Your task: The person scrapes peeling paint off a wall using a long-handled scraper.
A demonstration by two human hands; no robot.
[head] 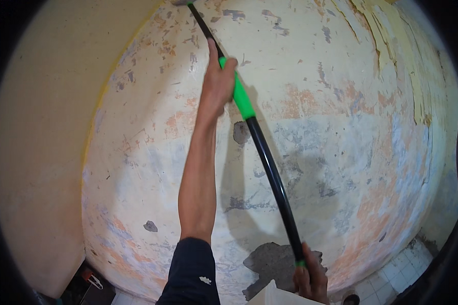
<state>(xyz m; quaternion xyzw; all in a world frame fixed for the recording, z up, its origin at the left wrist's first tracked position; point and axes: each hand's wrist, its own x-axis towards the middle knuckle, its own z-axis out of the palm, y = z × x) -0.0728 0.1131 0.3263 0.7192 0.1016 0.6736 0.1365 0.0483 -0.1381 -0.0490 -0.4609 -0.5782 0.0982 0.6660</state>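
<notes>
A long black pole (273, 171) with a bright green grip (243, 95) slants up across a worn, partly stripped wall (168, 164). My left hand (219, 84) is wrapped around it at the upper end of the green grip, index finger stretched along the black shaft. Lower down, by a green ring, my right hand (313, 272) holds the pole's bottom end. At the top edge of the view the tool head (181, 2) is mostly cut off, so its kind is unclear. A pale flake clings to my dark left sleeve (192, 267).
Peeling yellowish paint (389, 42) hangs at upper right. A plain side wall (42, 133) meets this wall at left. Bare grey patches (267, 263) show low down. Dark boxy things (95, 291) stand at lower left, white floor tiles (397, 274) at lower right. A pale pointed object (276, 295) intrudes below.
</notes>
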